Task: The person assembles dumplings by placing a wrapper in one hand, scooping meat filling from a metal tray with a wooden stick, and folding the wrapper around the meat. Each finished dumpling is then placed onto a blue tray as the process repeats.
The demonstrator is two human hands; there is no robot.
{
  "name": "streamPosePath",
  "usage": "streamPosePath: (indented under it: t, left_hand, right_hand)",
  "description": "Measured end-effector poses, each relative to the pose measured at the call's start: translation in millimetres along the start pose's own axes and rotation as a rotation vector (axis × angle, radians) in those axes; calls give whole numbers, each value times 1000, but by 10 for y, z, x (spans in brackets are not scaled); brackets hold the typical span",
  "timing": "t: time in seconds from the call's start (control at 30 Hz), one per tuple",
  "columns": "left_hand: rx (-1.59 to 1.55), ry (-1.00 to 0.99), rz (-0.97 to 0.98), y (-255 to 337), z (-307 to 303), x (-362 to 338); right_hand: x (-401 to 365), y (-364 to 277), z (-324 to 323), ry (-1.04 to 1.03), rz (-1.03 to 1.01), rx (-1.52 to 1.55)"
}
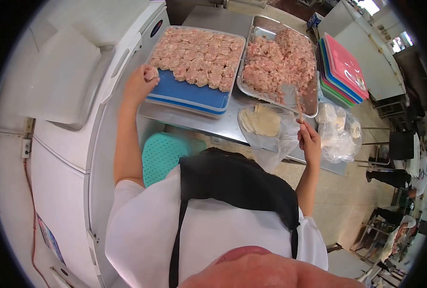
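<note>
Left hand [144,82] at the near corner of the blue tray [194,93], fingers closed round a dumpling [151,73] beside the packed rows. Right hand [309,141] has its fingers pinched on a stick [299,103], tip in the meat [278,62]. Risk: the dumpling is close to the rim and could slip off. The bag of wrappers [266,122] seems to overhang the counter [213,122], so a nudge may drop it.

No text, number or brand can be read: the round dark badge [157,28] on the white freezer [105,17] by the table's [208,122] left edge is too small, the marks on the pink tray [348,67] and the coloured sticker [48,238] are blurred.
</note>
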State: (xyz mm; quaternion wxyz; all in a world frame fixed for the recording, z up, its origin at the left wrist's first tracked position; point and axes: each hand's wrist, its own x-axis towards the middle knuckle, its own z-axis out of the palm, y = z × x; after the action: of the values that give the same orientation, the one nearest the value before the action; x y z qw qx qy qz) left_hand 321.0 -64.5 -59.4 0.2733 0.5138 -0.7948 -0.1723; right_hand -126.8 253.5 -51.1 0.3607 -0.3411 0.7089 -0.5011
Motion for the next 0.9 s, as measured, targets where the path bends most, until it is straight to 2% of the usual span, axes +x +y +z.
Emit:
streamPosePath:
  t: [0.1, 0.2, 0.3, 0.4, 0.6, 0.67, 0.73, 0.8, 0.87, 0.9]
  left_hand:
    - [1, -2, -85, 348, 46, 23]
    - [26, -119, -146, 364, 249, 103]
    - [25, -117, -16, 444, 314, 58]
    - [-23, -125, -7, 414, 376, 93]
    - [-95, -9, 208, 219, 542, 252]
    - [-206, -130, 38, 236, 488, 169]
    - [172, 81, 173, 611, 333, -51]
    - [141, 58, 10, 1204, 141, -304]
    - [-137, -148, -82, 1662, 100, -581]
    - [-378, -240, -77, 1652, 246, -767]
  right_hand:
    - [-8, -27, 69, -3, -12, 11]
    - [-15, -132, 171, -22, -34, -1]
    - [-2, -179, 193, -45, -39, -10]
    - [30, -131, 140, -74, -32, 1]
    - [181, -71, -49, -83, -57, -50]
    - [241, -141, -126, -93, -44, -27]
    - [328, -176, -202, -125, -35, -23]
    - [416, -255, -270, -151, -59, -38]
    - [548, -268, -371, -198, -86, -31]
    - [584, -337, -409, -214, -109, -53]
